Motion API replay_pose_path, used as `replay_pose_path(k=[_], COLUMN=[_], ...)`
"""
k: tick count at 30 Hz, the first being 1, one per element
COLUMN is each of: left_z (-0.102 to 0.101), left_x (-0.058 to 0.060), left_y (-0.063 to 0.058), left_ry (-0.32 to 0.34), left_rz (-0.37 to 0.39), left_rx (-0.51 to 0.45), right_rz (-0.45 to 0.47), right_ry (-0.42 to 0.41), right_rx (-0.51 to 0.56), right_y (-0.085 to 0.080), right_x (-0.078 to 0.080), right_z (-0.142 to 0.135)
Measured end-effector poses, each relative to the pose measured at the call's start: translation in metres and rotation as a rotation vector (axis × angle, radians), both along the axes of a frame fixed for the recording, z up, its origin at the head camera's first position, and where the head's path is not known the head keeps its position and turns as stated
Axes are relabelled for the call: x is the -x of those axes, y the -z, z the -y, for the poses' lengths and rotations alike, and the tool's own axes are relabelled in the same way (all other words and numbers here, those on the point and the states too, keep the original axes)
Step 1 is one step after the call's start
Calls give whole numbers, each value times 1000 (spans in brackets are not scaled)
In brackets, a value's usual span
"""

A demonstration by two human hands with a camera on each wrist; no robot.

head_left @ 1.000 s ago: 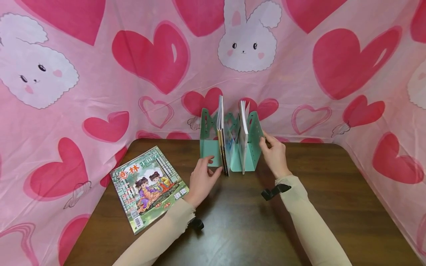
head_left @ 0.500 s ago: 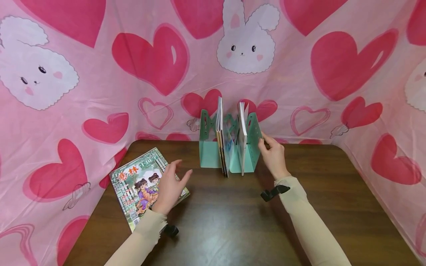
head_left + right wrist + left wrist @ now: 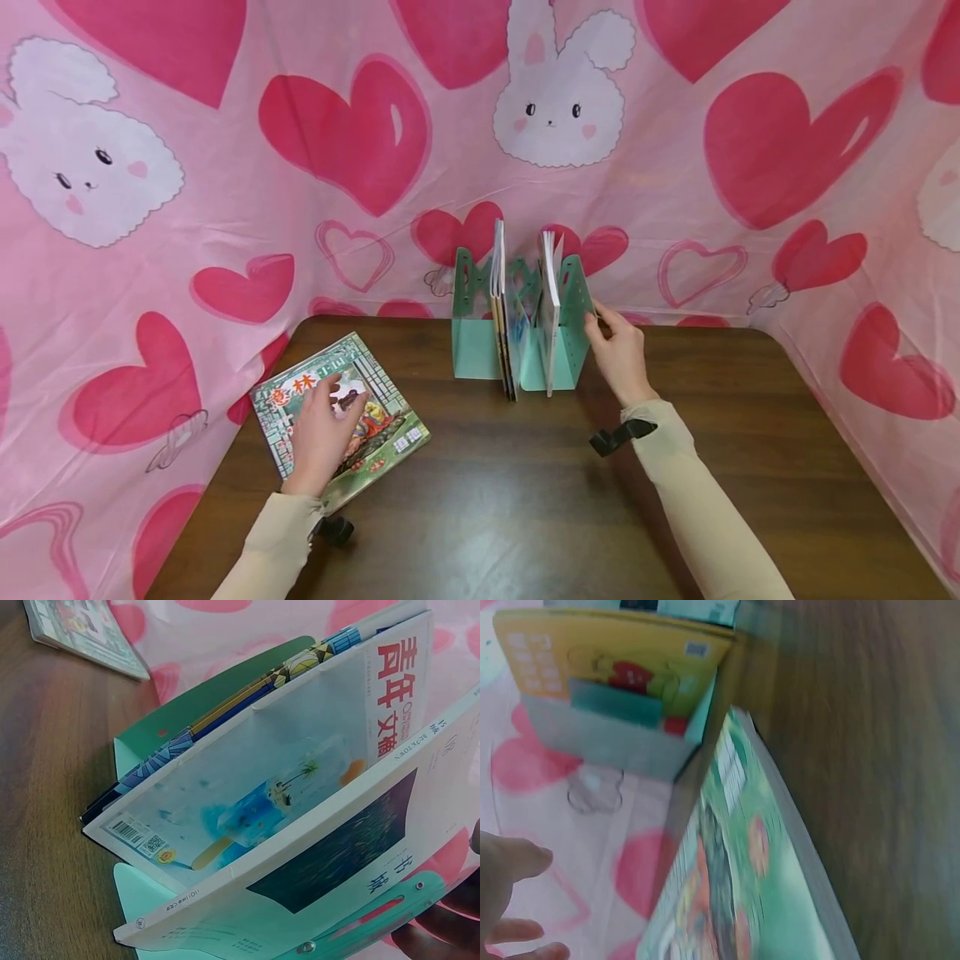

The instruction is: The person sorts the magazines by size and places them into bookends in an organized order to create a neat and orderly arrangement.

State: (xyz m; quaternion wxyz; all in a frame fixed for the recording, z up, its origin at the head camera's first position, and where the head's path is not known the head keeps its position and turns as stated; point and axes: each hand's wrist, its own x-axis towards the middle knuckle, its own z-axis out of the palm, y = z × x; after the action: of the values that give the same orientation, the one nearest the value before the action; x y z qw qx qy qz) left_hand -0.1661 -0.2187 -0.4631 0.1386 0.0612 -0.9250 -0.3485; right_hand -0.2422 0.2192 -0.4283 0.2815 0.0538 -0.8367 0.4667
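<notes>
A magazine (image 3: 386, 450) with a green illustrated cover lies flat at the left of the table. My left hand (image 3: 321, 433) is over its cover, thumb and fingers spread apart and holding nothing; whether it touches the cover I cannot tell. At the back stands a mint-green book rack (image 3: 474, 346), with several upright magazines (image 3: 501, 317) near its middle. Farther right in it, a thicker white-spined magazine (image 3: 337, 847) also stands upright. My right hand (image 3: 621, 354) holds the outer edge of the rack's right end plate (image 3: 576, 308); its fingertips are partly hidden.
The dark wooden table (image 3: 510, 492) runs up to a pink cloth backdrop (image 3: 652, 200) printed with hearts and rabbits, behind and on both sides. A black strap (image 3: 622, 435) circles my right wrist, and another black strap (image 3: 333, 530) my left.
My left hand has moved away from the rack, leftward and toward me, until over the flat magazine. The right hand has stayed at the rack's end plate.
</notes>
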Motion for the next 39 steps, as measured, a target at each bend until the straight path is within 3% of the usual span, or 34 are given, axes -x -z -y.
replay_pose_path(k=[13, 27, 34, 39], left_z=[50, 79, 78, 79], left_x=[-12, -18, -18, -18], left_y=[15, 27, 30, 30], left_ry=[-95, -111, -97, -118], left_rz=[149, 390, 419, 380], left_rx=[79, 120, 127, 115], right_rz=[30, 48, 54, 66], right_ry=[0, -36, -25, -17], right_rx=[-3, -3, -7, -4], right_y=[-1, -1, -1, -1], right_x=[0, -4, -4, -4], right_z=[-1, -1, 0, 1])
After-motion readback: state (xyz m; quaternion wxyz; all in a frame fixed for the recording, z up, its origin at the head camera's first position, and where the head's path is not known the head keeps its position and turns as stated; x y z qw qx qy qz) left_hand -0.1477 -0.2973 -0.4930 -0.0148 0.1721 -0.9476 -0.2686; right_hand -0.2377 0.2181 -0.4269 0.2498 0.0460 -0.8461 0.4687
